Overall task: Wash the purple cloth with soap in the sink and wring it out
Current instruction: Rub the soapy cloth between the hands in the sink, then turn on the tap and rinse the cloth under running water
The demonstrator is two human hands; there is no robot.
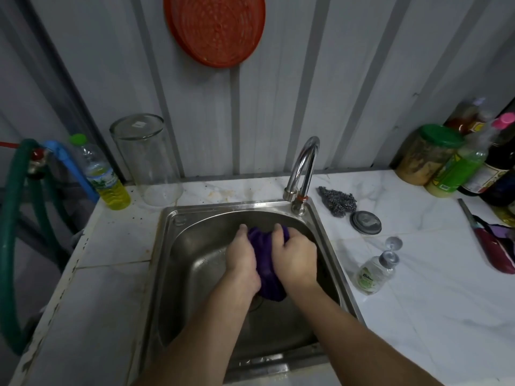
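The purple cloth (pixel 266 263) is bunched up over the middle of the steel sink (pixel 195 302). My left hand (pixel 242 259) grips its left side and my right hand (pixel 296 253) grips its right side, fingers curled around the fabric. A fold of cloth hangs below my hands near the drain. A small clear soap pump bottle (pixel 373 273) stands on the counter right of the sink. The chrome tap (pixel 303 168) rises at the sink's back right corner; I see no water running from it.
A steel scourer (pixel 338 200) and a round metal lid (pixel 365 222) lie right of the tap. Bottles and a green-lidded jar (pixel 429 154) crowd the back right corner. A glass jar (pixel 147 160) and a yellow-liquid bottle (pixel 104 176) stand back left. A green hose (pixel 11 232) hangs at left.
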